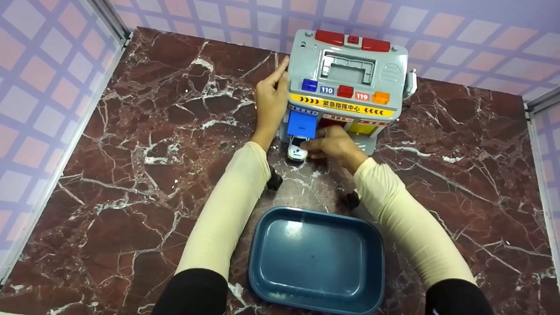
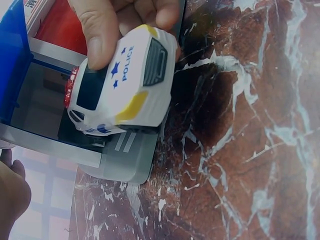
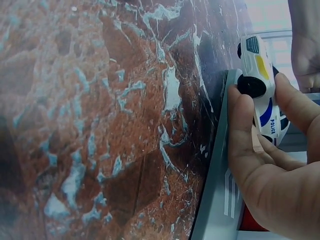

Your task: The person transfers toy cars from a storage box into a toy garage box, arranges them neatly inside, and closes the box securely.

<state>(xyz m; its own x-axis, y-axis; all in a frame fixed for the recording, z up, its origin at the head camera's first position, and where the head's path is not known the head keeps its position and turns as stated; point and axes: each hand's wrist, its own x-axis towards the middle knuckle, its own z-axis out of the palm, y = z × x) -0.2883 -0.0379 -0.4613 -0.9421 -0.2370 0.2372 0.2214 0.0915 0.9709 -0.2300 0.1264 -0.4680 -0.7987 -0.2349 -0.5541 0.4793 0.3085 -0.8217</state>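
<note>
A grey toy emergency station [image 1: 345,70] stands against the back wall, its blue garage door [image 1: 302,124] raised over the left bay. My left hand [image 1: 270,103] rests along the station's left side, index finger straight and pointing to the back. With thumb and fingers, my right hand [image 1: 337,143] pinches a white toy police car [image 1: 297,151] at its side. The car is at the mouth of the blue bay, rear inward and bonnet outward, as the left wrist view shows its hood [image 2: 125,67] and red light bar [image 2: 71,87]. Its rear lies partly within the bay.
In front of the station stands a dark blue plastic tub [image 1: 313,258] between my forearms. A yellow door [image 1: 362,127] marks the station's right bay, and a white handle-like part [image 1: 411,83] sticks out on its right side. Patterned panels [image 1: 39,87] border the marbled table.
</note>
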